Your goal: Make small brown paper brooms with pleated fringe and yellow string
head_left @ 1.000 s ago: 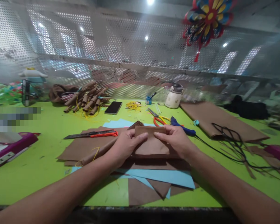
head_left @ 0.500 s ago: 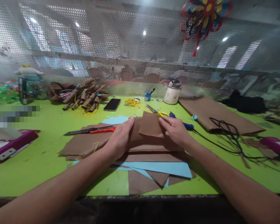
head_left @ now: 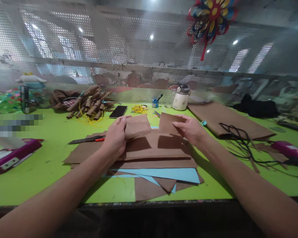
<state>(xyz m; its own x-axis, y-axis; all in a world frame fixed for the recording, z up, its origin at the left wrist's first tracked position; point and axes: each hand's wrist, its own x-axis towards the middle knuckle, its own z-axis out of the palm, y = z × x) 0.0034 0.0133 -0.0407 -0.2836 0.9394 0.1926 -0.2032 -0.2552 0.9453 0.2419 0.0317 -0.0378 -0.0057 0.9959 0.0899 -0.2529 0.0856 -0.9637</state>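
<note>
A small piece of brown paper [head_left: 138, 126] is pinched in my left hand [head_left: 116, 136], thumb uppermost. My right hand [head_left: 190, 129] grips a second small piece of brown paper [head_left: 168, 123] between thumb and fingers. Both pieces are raised over a stack of larger brown paper sheets [head_left: 156, 148], with a gap between them and their shadows falling on the top sheet. Light blue sheets [head_left: 173, 174] stick out from under the stack's near side. Scissors [head_left: 85, 140] with red-orange handles lie left of my left hand, which covers part of them.
Paper rolls with yellow string [head_left: 91, 104], a phone [head_left: 118, 111], a small blue jar [head_left: 155, 103] and a white flask [head_left: 180, 99] stand at the back. Folded brown paper [head_left: 228, 119] and a black cable [head_left: 243, 142] lie right. A purple power strip [head_left: 17, 155] is left.
My left hand has risen off the stack and now holds a small paper piece. My right hand has lifted its piece and moved slightly right, so two separate pieces show.
</note>
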